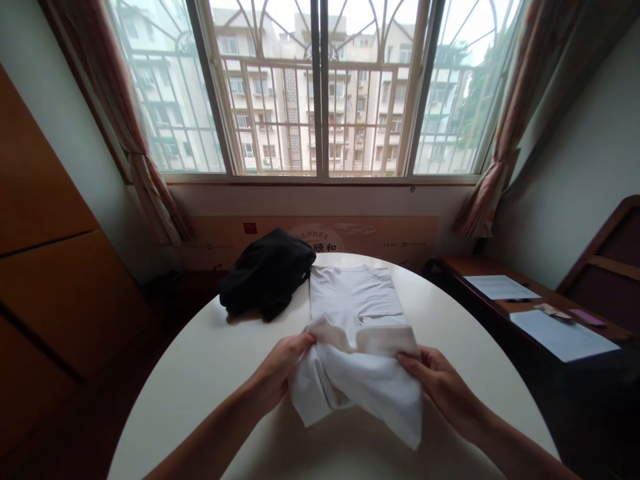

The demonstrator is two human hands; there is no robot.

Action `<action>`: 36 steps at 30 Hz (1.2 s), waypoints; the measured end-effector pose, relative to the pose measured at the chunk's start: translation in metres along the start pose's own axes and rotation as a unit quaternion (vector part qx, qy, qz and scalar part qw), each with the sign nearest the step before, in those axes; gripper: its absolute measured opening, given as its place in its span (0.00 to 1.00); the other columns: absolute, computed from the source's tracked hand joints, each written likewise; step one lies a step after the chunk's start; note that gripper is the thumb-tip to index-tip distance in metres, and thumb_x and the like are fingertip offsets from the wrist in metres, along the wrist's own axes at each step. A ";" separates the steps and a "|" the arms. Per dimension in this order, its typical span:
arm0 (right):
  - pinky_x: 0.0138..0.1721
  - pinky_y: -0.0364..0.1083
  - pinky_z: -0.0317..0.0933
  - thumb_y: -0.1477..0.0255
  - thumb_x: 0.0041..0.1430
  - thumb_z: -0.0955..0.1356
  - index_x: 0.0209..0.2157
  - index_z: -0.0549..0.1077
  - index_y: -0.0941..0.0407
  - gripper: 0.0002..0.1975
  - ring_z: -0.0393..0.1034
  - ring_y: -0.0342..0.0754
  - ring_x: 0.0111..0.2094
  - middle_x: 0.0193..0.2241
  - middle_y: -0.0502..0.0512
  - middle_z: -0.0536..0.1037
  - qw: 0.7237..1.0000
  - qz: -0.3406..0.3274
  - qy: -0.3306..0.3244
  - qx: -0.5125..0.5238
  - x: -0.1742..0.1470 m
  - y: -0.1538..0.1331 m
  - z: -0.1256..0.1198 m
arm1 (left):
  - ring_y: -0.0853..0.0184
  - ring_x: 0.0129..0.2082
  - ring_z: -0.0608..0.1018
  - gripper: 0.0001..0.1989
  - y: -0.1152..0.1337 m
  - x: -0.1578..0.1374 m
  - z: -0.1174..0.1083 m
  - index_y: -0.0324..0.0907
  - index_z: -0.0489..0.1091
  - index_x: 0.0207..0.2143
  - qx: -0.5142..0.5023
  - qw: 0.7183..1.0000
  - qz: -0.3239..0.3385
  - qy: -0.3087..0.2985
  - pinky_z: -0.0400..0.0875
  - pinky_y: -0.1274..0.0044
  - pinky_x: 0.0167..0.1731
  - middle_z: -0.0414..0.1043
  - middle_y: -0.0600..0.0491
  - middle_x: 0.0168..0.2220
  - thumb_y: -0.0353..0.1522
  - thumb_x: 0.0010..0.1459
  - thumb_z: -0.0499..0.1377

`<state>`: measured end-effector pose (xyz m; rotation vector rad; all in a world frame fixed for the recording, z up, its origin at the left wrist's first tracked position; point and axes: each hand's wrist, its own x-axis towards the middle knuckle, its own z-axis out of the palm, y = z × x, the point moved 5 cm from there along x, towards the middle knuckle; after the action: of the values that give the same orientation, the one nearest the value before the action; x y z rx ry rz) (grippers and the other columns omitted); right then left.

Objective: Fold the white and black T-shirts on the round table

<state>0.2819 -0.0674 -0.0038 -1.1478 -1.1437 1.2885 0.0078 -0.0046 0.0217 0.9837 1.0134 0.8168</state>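
Note:
A white shirt (355, 293) lies in front of me, its far part flat on the round table and its near part raised and bunched. My left hand (283, 367) pinches the lifted cloth at its left edge. At the right edge, the fingers of my right hand (435, 373) are closed on the same cloth. Between the hands the fabric droops in loose folds toward me, slightly blurred. Just beyond my left hand rests a crumpled black garment (267, 275), close to the shirt's far left corner.
The round white table (190, 387) fills the foreground. To the right stands a low brown bench (460, 267) with papers (563, 333) and small items on it, beside a chair (607, 267). A wooden cabinet (50, 280) is on the left. Barred windows with curtains (505, 147) are ahead.

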 end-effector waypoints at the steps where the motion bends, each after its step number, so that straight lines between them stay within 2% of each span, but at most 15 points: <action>1: 0.32 0.46 0.62 0.47 0.53 0.78 0.36 0.83 0.58 0.26 0.71 0.51 0.31 0.31 0.57 0.82 1.000 -0.010 0.025 0.013 0.002 -0.002 -0.007 | 0.54 0.41 0.81 0.28 0.002 -0.001 0.001 0.35 0.78 0.45 0.007 1.000 0.002 0.001 0.73 0.72 0.37 0.82 0.44 0.38 0.49 0.54 0.71; 4: 0.41 0.50 0.67 0.49 0.53 0.78 0.40 0.83 0.57 0.26 0.75 0.57 0.39 0.35 0.59 0.83 0.995 -0.058 0.074 0.015 0.004 -0.010 -0.023 | 0.54 0.43 0.81 0.29 0.010 -0.005 0.012 0.36 0.78 0.47 -0.010 0.998 0.043 -0.039 0.73 0.72 0.41 0.82 0.43 0.43 0.51 0.55 0.71; 7: 0.46 0.54 0.69 0.47 0.54 0.76 0.42 0.83 0.56 0.27 0.76 0.61 0.42 0.37 0.60 0.84 0.994 -0.057 0.087 -0.021 0.006 -0.013 -0.028 | 0.56 0.44 0.80 0.28 0.010 -0.008 0.025 0.37 0.78 0.47 -0.030 0.994 0.072 -0.077 0.72 0.72 0.44 0.82 0.45 0.43 0.50 0.55 0.72; 12: 0.53 0.56 0.67 0.48 0.66 0.69 0.48 0.81 0.55 0.25 0.77 0.63 0.47 0.43 0.60 0.84 0.984 -0.069 0.020 -0.163 0.007 -0.010 -0.020 | 0.58 0.40 0.79 0.26 -0.006 -0.014 0.031 0.38 0.78 0.44 0.031 0.997 0.018 -0.072 0.70 0.74 0.40 0.82 0.47 0.40 0.49 0.54 0.72; 16: 0.48 0.55 0.67 0.50 0.69 0.66 0.40 0.81 0.53 0.23 0.77 0.63 0.43 0.38 0.59 0.84 0.966 -0.069 0.010 -0.249 -0.019 -0.002 -0.027 | 0.58 0.39 0.80 0.22 -0.018 -0.042 0.035 0.41 0.78 0.41 0.017 0.994 -0.054 -0.089 0.70 0.73 0.40 0.81 0.49 0.37 0.47 0.52 0.72; 18: 0.47 0.55 0.68 0.49 0.69 0.66 0.39 0.82 0.53 0.22 0.77 0.63 0.43 0.38 0.59 0.84 0.972 -0.044 0.000 -0.233 -0.040 0.001 -0.033 | 0.59 0.39 0.80 0.20 -0.025 -0.063 0.039 0.41 0.79 0.39 0.004 0.989 -0.094 -0.110 0.70 0.74 0.40 0.81 0.50 0.36 0.45 0.49 0.73; 20: 0.49 0.55 0.69 0.49 0.67 0.69 0.43 0.83 0.52 0.22 0.77 0.64 0.46 0.40 0.59 0.84 0.983 -0.016 -0.018 -0.180 -0.057 -0.001 -0.038 | 0.60 0.38 0.79 0.19 -0.029 -0.081 0.042 0.40 0.80 0.37 -0.002 0.985 -0.119 -0.128 0.70 0.75 0.39 0.80 0.49 0.35 0.43 0.47 0.75; 23: 0.51 0.56 0.69 0.52 0.62 0.73 0.43 0.84 0.54 0.20 0.77 0.64 0.47 0.40 0.58 0.84 0.993 -0.015 -0.026 -0.118 -0.060 -0.019 -0.043 | 0.57 0.41 0.80 0.18 -0.021 -0.087 0.039 0.40 0.80 0.37 0.003 0.991 -0.076 -0.114 0.71 0.74 0.40 0.80 0.48 0.37 0.43 0.49 0.74; 26: 0.50 0.57 0.69 0.58 0.58 0.75 0.39 0.83 0.56 0.16 0.77 0.63 0.44 0.36 0.58 0.84 0.993 -0.059 0.003 -0.105 -0.030 -0.045 -0.046 | 0.54 0.41 0.80 0.15 0.004 -0.059 0.026 0.42 0.79 0.39 -0.016 0.998 0.015 -0.050 0.73 0.72 0.39 0.80 0.48 0.36 0.42 0.54 0.71; 29: 0.47 0.55 0.69 0.64 0.54 0.74 0.38 0.83 0.57 0.13 0.77 0.61 0.41 0.35 0.58 0.84 0.994 -0.087 0.045 -0.053 0.023 -0.063 -0.049 | 0.56 0.36 0.81 0.12 0.035 -0.011 0.010 0.41 0.78 0.38 -0.056 0.996 0.072 0.004 0.75 0.72 0.35 0.79 0.48 0.32 0.38 0.55 0.69; 33: 0.39 0.50 0.69 0.67 0.49 0.73 0.36 0.81 0.57 0.12 0.77 0.57 0.38 0.34 0.59 0.84 0.995 -0.086 0.053 -0.010 0.103 -0.068 -0.051 | 0.60 0.30 0.81 0.09 0.066 0.060 -0.005 0.37 0.76 0.38 -0.060 0.990 0.103 0.076 0.75 0.74 0.30 0.78 0.49 0.29 0.32 0.56 0.67; 36: 0.32 0.46 0.67 0.69 0.47 0.73 0.37 0.80 0.58 0.14 0.75 0.52 0.32 0.32 0.56 0.83 0.995 -0.068 0.064 -0.030 0.158 -0.059 -0.055 | 0.66 0.25 0.77 0.05 0.070 0.104 -0.014 0.37 0.75 0.35 -0.030 0.983 0.098 0.152 0.71 0.78 0.26 0.76 0.52 0.26 0.29 0.57 0.67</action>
<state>0.3388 0.0936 0.0453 -1.1592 -1.1510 1.0683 0.0211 0.1169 0.0533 0.9353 1.1558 1.1816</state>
